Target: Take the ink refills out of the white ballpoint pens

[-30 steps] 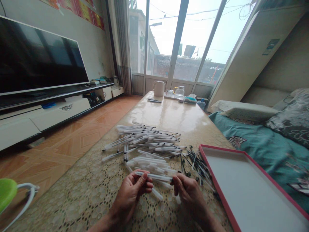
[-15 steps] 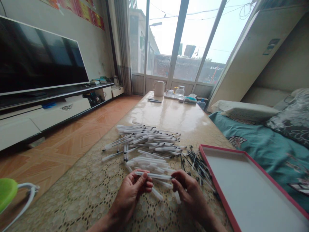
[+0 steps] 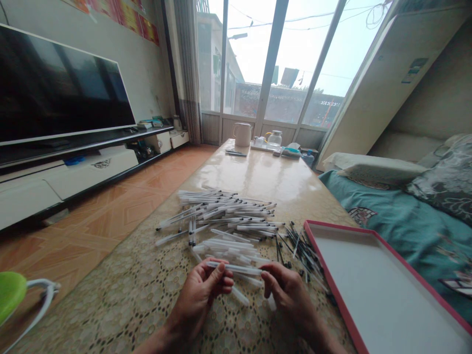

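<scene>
Both hands hover low over the table [image 3: 258,172]: the left hand [image 3: 201,295] pinches a thin clear pen tube [image 3: 236,268], the right hand [image 3: 289,292] grips its far end. Slim plastic pens [image 3: 224,216] lie heaped beyond on a lacy patterned cloth [image 3: 129,295].

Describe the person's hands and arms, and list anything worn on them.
The left hand and the right hand are bare. There are no gloves, and no ring shows on the fingers in view. Neither wrist carries a watch or bracelet. The left forearm and the right forearm are uncovered down to the picture's bottom edge, and no sleeve shows.
</scene>
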Demonstrator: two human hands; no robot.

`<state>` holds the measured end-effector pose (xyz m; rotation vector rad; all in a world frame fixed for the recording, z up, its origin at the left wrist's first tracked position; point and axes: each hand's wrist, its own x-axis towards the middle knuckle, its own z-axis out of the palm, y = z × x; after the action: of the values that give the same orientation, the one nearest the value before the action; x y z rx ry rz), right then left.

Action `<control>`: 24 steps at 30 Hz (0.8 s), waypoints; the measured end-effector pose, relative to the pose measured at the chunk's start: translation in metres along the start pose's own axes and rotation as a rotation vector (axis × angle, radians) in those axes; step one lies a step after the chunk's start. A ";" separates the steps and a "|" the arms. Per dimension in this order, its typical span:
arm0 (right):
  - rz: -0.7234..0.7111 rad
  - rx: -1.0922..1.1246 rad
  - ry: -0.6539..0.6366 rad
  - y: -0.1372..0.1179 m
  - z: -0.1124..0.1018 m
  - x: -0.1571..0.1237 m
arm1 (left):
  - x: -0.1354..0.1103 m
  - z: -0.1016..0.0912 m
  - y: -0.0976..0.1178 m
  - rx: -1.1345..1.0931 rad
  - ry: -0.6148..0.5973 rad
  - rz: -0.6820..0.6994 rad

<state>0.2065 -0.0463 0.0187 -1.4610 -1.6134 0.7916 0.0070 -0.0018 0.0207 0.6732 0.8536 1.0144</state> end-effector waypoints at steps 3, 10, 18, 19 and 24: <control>-0.035 -0.058 0.007 0.000 0.000 0.000 | 0.001 0.000 -0.001 -0.005 -0.001 0.004; 0.027 0.060 0.000 0.001 0.002 0.001 | 0.001 -0.001 -0.003 -0.002 -0.010 0.007; 0.141 0.321 0.053 -0.003 0.002 0.000 | -0.002 -0.001 0.001 -0.047 0.015 0.004; 0.158 0.383 0.066 -0.004 0.001 0.000 | -0.002 -0.002 0.001 -0.052 0.019 0.003; 0.219 0.580 0.017 -0.007 0.000 0.002 | 0.000 -0.002 -0.001 -0.054 0.000 0.007</control>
<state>0.2032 -0.0454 0.0248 -1.2166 -1.0859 1.2444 0.0053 -0.0022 0.0190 0.6307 0.8218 1.0400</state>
